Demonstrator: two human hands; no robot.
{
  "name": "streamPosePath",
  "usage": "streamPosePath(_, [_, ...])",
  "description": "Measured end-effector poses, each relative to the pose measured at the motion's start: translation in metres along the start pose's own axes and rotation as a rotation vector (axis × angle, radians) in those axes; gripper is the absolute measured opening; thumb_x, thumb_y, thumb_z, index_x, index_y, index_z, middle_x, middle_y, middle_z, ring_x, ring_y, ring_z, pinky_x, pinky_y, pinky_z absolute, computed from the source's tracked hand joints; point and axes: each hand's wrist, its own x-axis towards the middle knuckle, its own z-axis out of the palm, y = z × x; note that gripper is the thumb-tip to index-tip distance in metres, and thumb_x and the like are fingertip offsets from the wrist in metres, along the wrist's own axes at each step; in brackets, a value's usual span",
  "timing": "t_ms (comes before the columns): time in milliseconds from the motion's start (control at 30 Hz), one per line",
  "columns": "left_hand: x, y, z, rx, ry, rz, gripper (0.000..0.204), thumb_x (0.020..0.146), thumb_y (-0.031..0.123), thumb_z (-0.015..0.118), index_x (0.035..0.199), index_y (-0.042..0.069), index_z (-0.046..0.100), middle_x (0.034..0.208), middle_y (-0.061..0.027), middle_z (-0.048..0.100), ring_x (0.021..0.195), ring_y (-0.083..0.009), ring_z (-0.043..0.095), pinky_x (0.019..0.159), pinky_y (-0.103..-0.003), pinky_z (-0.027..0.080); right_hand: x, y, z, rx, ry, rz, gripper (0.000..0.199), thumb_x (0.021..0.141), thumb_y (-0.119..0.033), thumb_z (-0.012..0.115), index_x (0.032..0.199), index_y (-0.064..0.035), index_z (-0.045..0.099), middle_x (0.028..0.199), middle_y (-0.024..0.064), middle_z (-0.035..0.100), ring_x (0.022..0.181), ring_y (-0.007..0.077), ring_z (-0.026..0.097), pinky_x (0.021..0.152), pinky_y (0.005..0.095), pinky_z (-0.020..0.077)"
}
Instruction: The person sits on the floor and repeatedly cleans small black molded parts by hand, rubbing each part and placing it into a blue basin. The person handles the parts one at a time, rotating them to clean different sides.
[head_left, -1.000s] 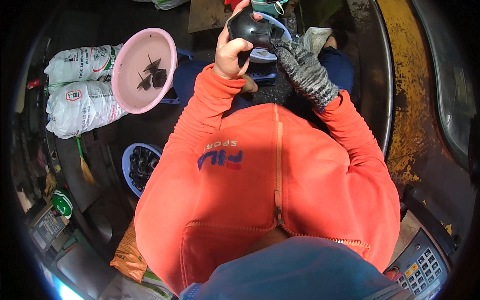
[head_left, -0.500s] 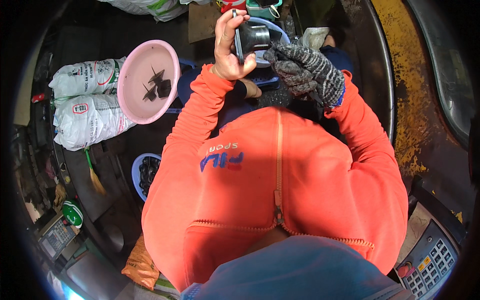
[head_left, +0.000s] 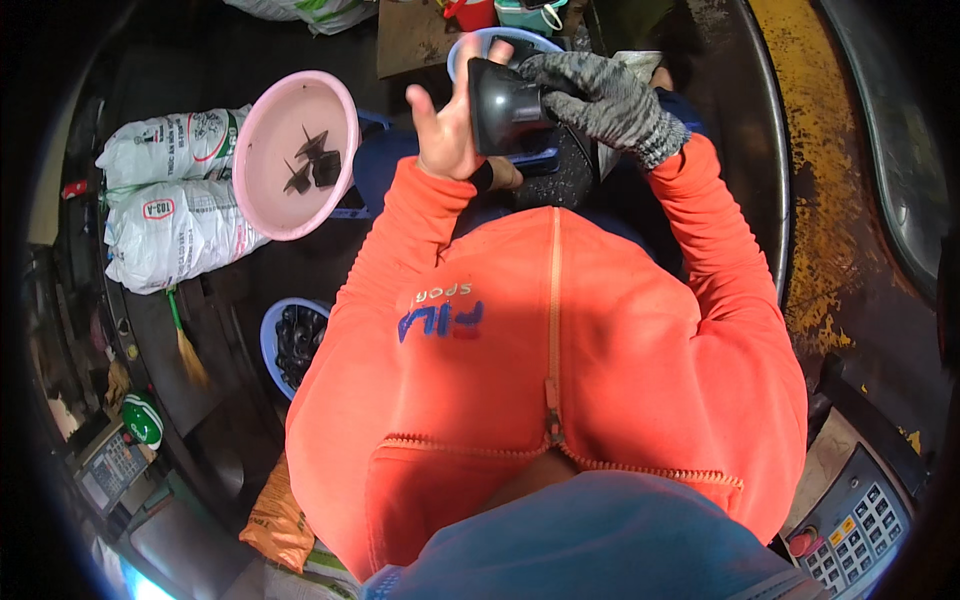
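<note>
— Which way does it point?
— The black funnel-shaped part (head_left: 505,105) lies crosswise above my lap, wide end left against my bare left hand (head_left: 447,125); my gloved right hand (head_left: 600,95) clamps its narrow end.

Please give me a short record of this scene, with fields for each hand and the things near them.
left hand: bare, palm pressed on the black funnel-shaped part
right hand: in a grey knitted glove, grip closed on the same part
pink bowl: left of the hands, holds a few small black pieces
blue bowl: lower left, full of dark pieces
white sacks: far left
</note>
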Motion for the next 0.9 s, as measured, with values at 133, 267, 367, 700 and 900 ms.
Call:
streamPosePath(133, [0.001, -0.006, -0.01, -0.116, 0.036, -0.202, 0.071, 0.087, 0.038, 0.048, 0.146, 0.01, 0.017, 0.138, -0.0214, 0.038, 0.123, -0.0373, 0.042, 0.098, -0.053, 0.039, -0.005, 0.002, -0.001, -0.539, -0.047, -0.299, 0.036, 0.08, -0.022, 0.062, 0.116, -0.0165, 0.061, 0.109, 0.0066, 0.063, 0.1, 0.0251, 0.06, 0.083, 0.0351, 0.0506])
streamPosePath(267, [0.009, 0.002, -0.014, -0.29, 0.111, -0.131, 0.065, 0.078, 0.016, 0.048, 0.139, 0.006, 0.028, 0.123, -0.0277, 0.048, 0.109, -0.045, 0.052, 0.092, -0.055, 0.044, 0.002, 0.011, -0.01, -0.209, 0.082, -0.12, 0.037, 0.084, -0.015, 0.056, 0.12, -0.012, 0.057, 0.124, 0.009, 0.054, 0.109, 0.0248, 0.056, 0.09, 0.0341, 0.0468])
streamPosePath(367, [0.011, 0.01, -0.015, -0.209, 0.16, -0.087, 0.064, 0.072, 0.013, 0.048, 0.134, 0.004, 0.034, 0.116, -0.0249, 0.052, 0.104, -0.0435, 0.055, 0.091, -0.052, 0.045, -0.01, 0.014, -0.006, -0.212, 0.098, -0.135, 0.031, 0.092, -0.022, 0.053, 0.119, -0.0071, 0.057, 0.111, 0.0099, 0.062, 0.099, 0.0218, 0.061, 0.083, 0.0306, 0.0488])
streamPosePath(700, [0.022, 0.02, 0.003, 0.085, 0.046, 0.026, 0.08, 0.061, 0.012, 0.048, 0.137, 0.0, 0.027, 0.126, -0.0242, 0.044, 0.115, -0.0369, 0.046, 0.1, -0.049, 0.039, -0.019, 0.012, 0.014, -0.514, 0.139, -0.144, 0.036, 0.089, -0.029, 0.052, 0.122, -0.0134, 0.055, 0.11, 0.0098, 0.062, 0.092, 0.0281, 0.063, 0.075, 0.0378, 0.0507])
streamPosePath(900, [0.021, 0.03, 0.036, 0.169, 0.192, 0.108, 0.086, 0.069, 0.025, 0.068, 0.14, -0.003, 0.027, 0.125, -0.0199, 0.05, 0.115, -0.0303, 0.05, 0.107, -0.041, 0.03, -0.024, 0.005, 0.019, -0.795, 0.188, -0.434, 0.037, 0.091, -0.024, 0.05, 0.127, -0.0151, 0.053, 0.123, 0.0089, 0.056, 0.105, 0.024, 0.059, 0.079, 0.0337, 0.0518])
